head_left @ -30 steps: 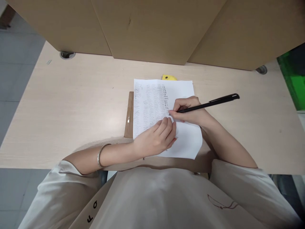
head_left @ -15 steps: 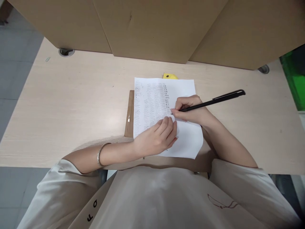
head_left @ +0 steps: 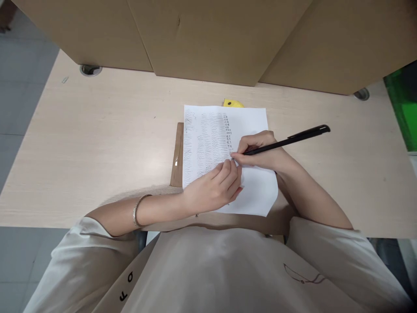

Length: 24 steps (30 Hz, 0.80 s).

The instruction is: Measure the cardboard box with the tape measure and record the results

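Observation:
A white sheet of paper point(head_left: 254, 193) lies in front of me, its left part filled with columns of short wavy lines and a narrow column of small written marks. My right hand point(head_left: 257, 148) grips a black pen point(head_left: 289, 140) with a clip, its tip down at the paper near the written column. Just below and left of it, my left hand point(head_left: 216, 184) rests on the sheet with fingers curled together against the paper. The fingertips of both hands are close together. What lies under my left palm is hidden.
A flat brown board-like piece point(head_left: 177, 154) shows under the paper's left edge. Behind the sheet sits a yellow object point(head_left: 232, 103), partly covered. Tall brown cardboard panels point(head_left: 202, 39) stand along the back of the light wooden table point(head_left: 114, 130). Two round cable holes point(head_left: 90, 70) flank them.
My right hand and the pen have shifted slightly left and down along the written column, closer to my left fingertips. My left hand stays in place.

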Available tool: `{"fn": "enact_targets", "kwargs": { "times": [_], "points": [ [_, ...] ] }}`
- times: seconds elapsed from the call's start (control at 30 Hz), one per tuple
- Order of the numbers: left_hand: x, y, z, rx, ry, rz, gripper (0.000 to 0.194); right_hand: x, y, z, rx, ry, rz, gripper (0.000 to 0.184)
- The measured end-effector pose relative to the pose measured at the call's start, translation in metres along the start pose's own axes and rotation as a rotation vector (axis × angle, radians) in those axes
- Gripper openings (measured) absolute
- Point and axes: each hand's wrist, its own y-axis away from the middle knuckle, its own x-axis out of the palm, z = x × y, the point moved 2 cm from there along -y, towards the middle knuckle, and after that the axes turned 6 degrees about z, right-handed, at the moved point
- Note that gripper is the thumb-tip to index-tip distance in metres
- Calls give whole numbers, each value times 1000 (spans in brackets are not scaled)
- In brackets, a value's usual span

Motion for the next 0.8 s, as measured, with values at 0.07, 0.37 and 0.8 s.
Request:
{"fn": "enact_targets", "kwargs": {
  "times": [0.07,0.37,0.8],
  "points": [
    [0,0,0,0,1,-2,49,0,0,-1,2,4,-9,34],
    [0,-1,0,21,-16,6,47,-1,0,0,44,31,3,39],
    [0,0,0,45,-24,38,49,-2,1,1,14,91,-36,43]
  ]
}}
